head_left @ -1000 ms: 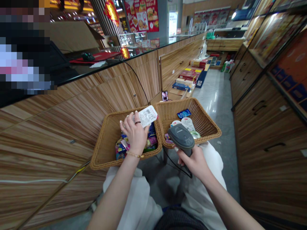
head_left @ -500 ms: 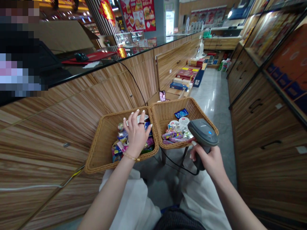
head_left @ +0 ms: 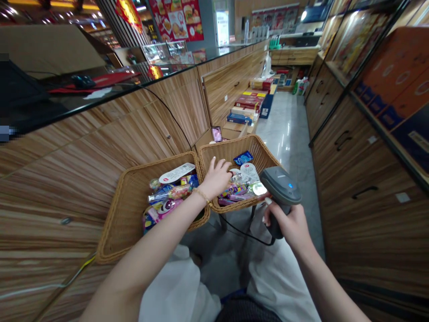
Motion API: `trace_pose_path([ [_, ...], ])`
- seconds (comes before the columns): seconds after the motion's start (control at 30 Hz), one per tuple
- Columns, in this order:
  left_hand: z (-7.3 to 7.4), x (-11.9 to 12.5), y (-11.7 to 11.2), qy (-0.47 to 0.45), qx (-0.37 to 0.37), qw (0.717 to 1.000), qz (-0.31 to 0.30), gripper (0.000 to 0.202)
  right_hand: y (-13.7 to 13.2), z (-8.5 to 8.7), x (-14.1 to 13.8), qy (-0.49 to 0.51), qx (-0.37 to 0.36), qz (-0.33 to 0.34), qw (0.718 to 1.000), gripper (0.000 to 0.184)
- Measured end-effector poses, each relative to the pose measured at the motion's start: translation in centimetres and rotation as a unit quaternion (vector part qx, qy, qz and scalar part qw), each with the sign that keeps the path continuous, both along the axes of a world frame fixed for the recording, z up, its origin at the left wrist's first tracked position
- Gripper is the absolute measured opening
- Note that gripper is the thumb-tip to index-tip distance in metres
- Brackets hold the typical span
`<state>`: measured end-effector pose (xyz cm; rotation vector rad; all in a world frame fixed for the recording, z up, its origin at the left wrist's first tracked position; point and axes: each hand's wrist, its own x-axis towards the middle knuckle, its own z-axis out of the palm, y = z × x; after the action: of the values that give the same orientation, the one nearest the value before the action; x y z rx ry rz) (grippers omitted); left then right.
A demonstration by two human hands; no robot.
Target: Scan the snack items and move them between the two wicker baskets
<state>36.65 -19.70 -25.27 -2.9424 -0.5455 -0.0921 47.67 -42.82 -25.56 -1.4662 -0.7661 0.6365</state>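
Two wicker baskets stand in front of me. The left basket (head_left: 117, 219) holds several colourful snack packets and a white labelled packet (head_left: 176, 173) lying on top. The right basket (head_left: 264, 158) holds more packets (head_left: 246, 172). My left hand (head_left: 217, 177) reaches over the rim into the right basket, fingers bent down among the packets; whether it grips one is hidden. My right hand (head_left: 290, 223) is wrapped round the handle of a grey barcode scanner (head_left: 280, 188), held just right of the right basket, with its black cable trailing beneath.
A long wooden counter (head_left: 83, 152) with a glass top runs along the left. Wooden cabinets (head_left: 351, 179) line the right. Stacked boxes (head_left: 248, 105) lie on the floor further down the aisle. My knees in white cloth (head_left: 187, 290) are below.
My left hand put the white labelled packet down in the left basket and moved right into the right basket. The scanner shifted right and lower.
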Motion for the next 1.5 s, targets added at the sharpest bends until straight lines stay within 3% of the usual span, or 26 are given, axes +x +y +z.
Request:
trace_pose_path([
  [0.13, -1.6, 2.3, 0.8, 0.082, -0.013, 0.996, -0.015, 0.019, 0.1, 0.4, 0.0, 0.012, -0.009, 0.011, 1.0, 0.038],
  [0.4, -3.9, 5.2, 1.4, 0.143, -0.03, 0.989, -0.029, 0.023, 0.2, 0.9, -0.1, 0.01, -0.025, 0.032, 0.999, 0.042],
  [0.53, -4.1, 5.4, 1.3, 0.149, -0.03, 0.988, -0.029, 0.022, 0.1, 0.6, -0.2, 0.013, -0.018, 0.027, 0.999, 0.04],
  [0.63, -3.2, 4.8, 1.3, 0.14, -0.023, 0.99, -0.022, 0.024, 0.1, 0.5, -0.3, 0.015, -0.015, 0.028, 0.999, 0.038],
  [0.8, -0.6, 2.0, 1.1, 0.06, -0.018, 0.998, 0.008, 0.029, 0.1, 0.6, -0.5, 0.001, -0.015, 0.038, 0.999, 0.047],
  [0.93, 1.4, -1.4, 0.4, -0.055, -0.025, 0.997, 0.05, 0.017, 0.3, 0.9, -1.0, -0.002, -0.011, 0.042, 0.999, 0.043],
  [1.13, 3.6, -7.2, -1.2, -0.244, -0.029, 0.96, 0.136, 0.016, 0.4, 1.0, -1.8, 0.018, 0.005, 0.046, 0.999, 0.036],
  [1.3, 3.4, -11.5, -2.2, -0.325, -0.007, 0.931, 0.165, 0.015, 0.6, 1.0, -2.4, 0.013, -0.002, 0.06, 0.998, 0.034],
  [1.5, 1.8, -14.6, -3.5, -0.319, 0.046, 0.938, 0.13, 0.013, 0.7, 1.1, -3.2, 0.019, -0.011, 0.086, 0.996, 0.029],
])
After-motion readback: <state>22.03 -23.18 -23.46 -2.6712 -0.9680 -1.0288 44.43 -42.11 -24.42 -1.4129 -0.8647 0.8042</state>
